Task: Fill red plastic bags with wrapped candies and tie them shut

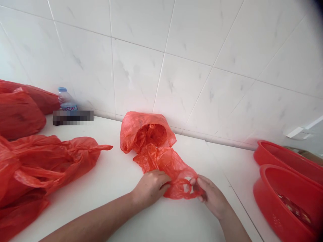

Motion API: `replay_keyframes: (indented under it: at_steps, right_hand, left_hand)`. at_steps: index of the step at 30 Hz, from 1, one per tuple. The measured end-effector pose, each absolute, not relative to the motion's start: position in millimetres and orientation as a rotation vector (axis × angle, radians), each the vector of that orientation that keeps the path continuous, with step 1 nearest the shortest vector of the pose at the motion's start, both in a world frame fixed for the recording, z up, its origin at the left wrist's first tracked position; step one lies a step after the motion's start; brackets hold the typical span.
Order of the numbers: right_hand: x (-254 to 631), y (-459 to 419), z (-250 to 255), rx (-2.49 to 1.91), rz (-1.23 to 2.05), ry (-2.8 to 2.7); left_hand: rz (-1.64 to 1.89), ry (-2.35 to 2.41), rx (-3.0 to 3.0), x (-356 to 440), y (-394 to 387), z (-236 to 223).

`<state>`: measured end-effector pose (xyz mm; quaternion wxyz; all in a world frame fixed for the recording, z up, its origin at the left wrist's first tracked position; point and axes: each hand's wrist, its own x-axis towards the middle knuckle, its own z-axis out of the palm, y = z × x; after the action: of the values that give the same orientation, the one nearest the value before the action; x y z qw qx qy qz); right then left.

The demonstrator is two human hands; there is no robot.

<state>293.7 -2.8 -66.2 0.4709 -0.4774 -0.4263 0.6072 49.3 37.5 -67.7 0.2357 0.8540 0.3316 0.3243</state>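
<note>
In the head view, a thin red plastic bag (173, 163) lies spread on the white tabletop between my hands. My left hand (152, 188) is closed on its near left edge, fingers curled over the film. At the bag's right end, my right hand (209, 193) pinches the film beside a loop handle. Just behind, against the wall, a larger red plastic bag (130, 129) lies on its side, its mouth facing me. Crumpled red plastic shows inside that mouth, and the spread bag reaches up to it.
Filled red bags (20, 114) and a loosely knotted red bag (75, 158) lie on the left. A plastic bottle (67, 99) stands by the tiled wall (141, 74). Two red basins (262, 188) sit at the right; the nearer one holds small packets (296, 208).
</note>
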Motion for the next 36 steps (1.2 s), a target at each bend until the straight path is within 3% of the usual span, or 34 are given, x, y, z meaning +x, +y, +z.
replay_keyframes:
  at_steps: [4,11,16,27,32,36]
  right_hand:
    - [334,8,-70,-1.071,1.255,-0.542]
    - [376,8,-79,-1.030,1.056,-0.385]
    - [350,12,-81,-1.074,1.089,-0.548]
    - [309,-9,-61,-1.194,1.626,-1.136]
    - [303,-7,-56,-1.235,1.564,-1.260]
    - [298,-2,-59,-1.258,1.284,-1.334]
  left_hand:
    - [1.018,0.962,2.187,46,40,-63]
    - [1.207,1.025,1.723,49,45,-68]
    - [1.236,0.922,1.553,52,49,-75]
    - [1.326,0.824,1.701,49,45,-73]
    - [1.317,0.762,1.878,49,44,-74]
    - [1.244,0.750,1.996,49,43,-76]
